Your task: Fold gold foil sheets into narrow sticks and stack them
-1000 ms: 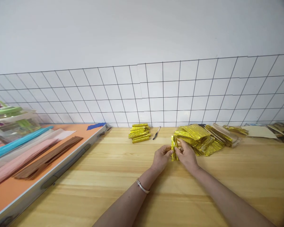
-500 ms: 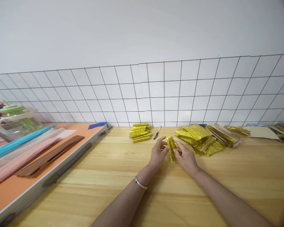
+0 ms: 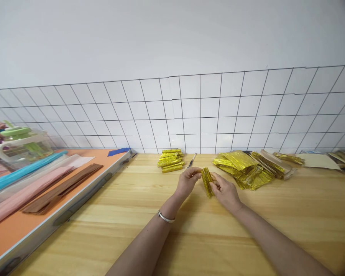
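Two hands meet over the middle of a wooden table (image 3: 189, 237). The left hand (image 3: 187, 181) and the right hand (image 3: 224, 191) both pinch one small folded gold foil bundle (image 3: 207, 181). The fingers of each hand are closed tight on it, one hand on each side. The bundle stands a bit tilted, just above the table top. It may be touching the wood at its near end, but that is hard to see. A silver bangle (image 3: 165, 217) sits on the left wrist.

Far behind the left hand lies a neat stack of folded gold strips (image 3: 170, 161), with a small dark pen-like tool (image 3: 191, 160) just beside it. To the right of the hands is a big loose heap of gold foil sheets (image 3: 247, 168). At the left side is an orange board (image 3: 23, 230) with long pink, brown and blue paper strips (image 3: 46, 188) and a clear tub with a green lid (image 3: 20, 147). A white tiled wall (image 3: 189, 111) stands at the far edge.
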### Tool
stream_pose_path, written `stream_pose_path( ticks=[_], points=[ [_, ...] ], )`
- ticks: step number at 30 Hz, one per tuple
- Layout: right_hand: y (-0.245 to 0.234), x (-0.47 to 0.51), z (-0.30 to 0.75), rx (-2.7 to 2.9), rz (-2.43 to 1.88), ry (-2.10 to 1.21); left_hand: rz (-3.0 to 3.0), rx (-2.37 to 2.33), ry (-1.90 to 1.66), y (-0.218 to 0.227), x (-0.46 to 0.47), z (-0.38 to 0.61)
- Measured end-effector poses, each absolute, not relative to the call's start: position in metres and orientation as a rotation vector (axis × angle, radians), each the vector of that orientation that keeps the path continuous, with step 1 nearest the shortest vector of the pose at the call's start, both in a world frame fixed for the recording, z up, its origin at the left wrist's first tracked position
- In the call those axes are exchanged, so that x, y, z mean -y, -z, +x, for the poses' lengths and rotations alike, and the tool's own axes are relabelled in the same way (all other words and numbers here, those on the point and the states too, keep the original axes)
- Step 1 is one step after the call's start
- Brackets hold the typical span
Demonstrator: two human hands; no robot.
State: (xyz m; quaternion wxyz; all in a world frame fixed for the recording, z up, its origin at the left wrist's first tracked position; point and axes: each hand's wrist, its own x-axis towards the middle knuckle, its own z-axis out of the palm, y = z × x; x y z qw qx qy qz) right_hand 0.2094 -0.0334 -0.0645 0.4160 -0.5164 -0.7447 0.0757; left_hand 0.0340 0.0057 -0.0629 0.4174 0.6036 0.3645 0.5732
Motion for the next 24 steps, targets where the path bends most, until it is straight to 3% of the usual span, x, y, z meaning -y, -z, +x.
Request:
stream_pose_path(
  ticks=[24],
  points=[
    [0.0677, 0.038, 0.2024, 1.913, -1.272, -0.228, 1.514, -0.944, -1.462, 0.062, -0.0054, 0.0344]
  ],
)
